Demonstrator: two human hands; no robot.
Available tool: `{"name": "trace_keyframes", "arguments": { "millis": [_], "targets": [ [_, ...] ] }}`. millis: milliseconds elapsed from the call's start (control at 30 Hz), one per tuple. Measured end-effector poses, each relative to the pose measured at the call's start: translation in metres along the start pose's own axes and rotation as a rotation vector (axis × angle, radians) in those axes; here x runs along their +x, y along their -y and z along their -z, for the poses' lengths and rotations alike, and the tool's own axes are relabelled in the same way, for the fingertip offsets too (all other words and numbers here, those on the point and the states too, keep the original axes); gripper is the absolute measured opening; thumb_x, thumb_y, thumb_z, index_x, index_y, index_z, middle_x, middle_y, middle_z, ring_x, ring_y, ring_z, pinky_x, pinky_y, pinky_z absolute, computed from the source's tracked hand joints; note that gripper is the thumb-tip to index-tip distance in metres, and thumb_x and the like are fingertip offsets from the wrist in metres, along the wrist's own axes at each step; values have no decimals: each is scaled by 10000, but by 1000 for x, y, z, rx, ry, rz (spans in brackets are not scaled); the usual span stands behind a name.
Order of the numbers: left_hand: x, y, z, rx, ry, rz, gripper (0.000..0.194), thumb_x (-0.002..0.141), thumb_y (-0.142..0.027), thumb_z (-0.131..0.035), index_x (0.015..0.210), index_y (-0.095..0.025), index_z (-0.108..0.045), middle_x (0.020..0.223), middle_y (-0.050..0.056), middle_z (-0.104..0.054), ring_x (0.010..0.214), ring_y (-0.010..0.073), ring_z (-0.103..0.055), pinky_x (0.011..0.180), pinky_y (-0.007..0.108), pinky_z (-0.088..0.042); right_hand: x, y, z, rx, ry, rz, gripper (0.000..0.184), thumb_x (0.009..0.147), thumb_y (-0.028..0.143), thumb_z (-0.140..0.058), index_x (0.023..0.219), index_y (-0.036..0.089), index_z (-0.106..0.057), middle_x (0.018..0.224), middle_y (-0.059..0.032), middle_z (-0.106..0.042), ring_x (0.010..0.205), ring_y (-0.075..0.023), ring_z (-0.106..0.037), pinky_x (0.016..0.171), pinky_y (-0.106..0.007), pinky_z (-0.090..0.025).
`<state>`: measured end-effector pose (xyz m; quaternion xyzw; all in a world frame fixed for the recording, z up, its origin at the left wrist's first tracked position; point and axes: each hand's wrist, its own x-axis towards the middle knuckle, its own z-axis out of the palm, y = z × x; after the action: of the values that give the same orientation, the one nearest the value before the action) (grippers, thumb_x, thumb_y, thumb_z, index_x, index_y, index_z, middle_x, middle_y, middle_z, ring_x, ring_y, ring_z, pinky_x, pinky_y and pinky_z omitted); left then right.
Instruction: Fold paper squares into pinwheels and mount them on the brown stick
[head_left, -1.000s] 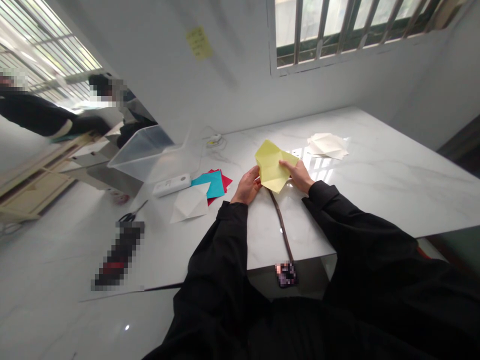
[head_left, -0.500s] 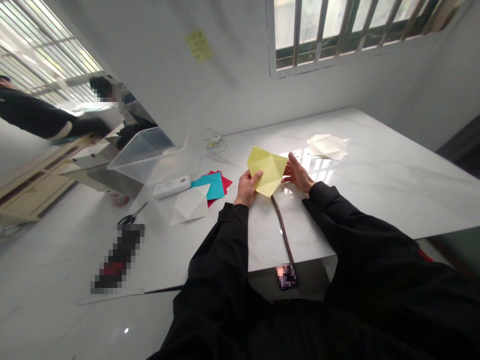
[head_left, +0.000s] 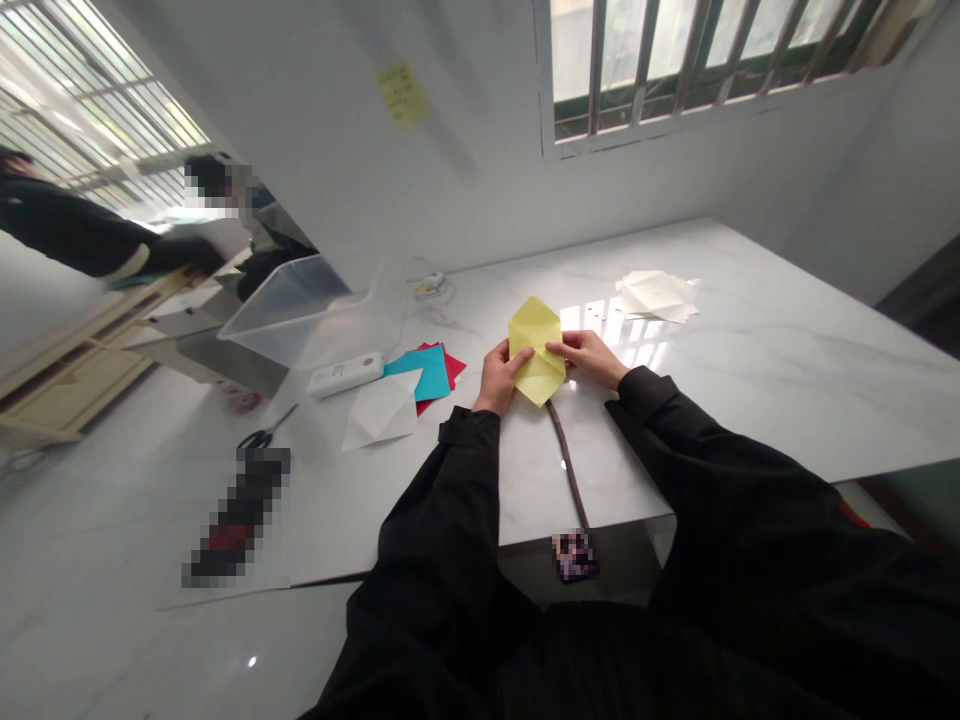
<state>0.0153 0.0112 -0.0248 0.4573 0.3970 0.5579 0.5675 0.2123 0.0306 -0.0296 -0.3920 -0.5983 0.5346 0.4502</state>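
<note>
And here the folded yellow paper (head_left: 536, 330) is held up over the marble surface (head_left: 757, 370), its long axis running corner to corner, straight away from the body! The left hand (head_left: 497, 378) is closed on its near left edge, and the right hand (head_left: 591, 360) is reached in from the side, its fingers (head_left: 559, 346) pressed across the middle.

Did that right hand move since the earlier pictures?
Yes. The right hand has moved left, away from the white folded paper, and its fingertips now rest on the yellow paper.
</note>
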Motion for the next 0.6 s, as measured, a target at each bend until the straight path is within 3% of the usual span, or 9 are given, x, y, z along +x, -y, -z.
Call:
{"name": "trace_keyframes", "arguments": {
  "millis": [300, 600],
  "targets": [
    [2, 0, 0, -42, 17, 24, 572, 718, -534, -936, 1088, -144, -742, 1070, 119, -813, 898, 239, -764, 822, 335, -607, 3, -3, 2, 3, -19, 30, 509, 810, 605, -819, 1003, 134, -815, 910, -77, -802, 684, -157, -638, 598, -269, -493],
    [5, 6, 4, -24, 7, 24, 584, 662, -539, -972, 1017, -135, -745, 978, 100, -808, 863, 230, -749, 827, 348, -590, 2, 1, 2, 31, -30, 2, 496, 794, 548, -840, 1026, 111, -810, 917, -90, -800, 681, -146, -627, 588, -253, -479]
  ]
}}
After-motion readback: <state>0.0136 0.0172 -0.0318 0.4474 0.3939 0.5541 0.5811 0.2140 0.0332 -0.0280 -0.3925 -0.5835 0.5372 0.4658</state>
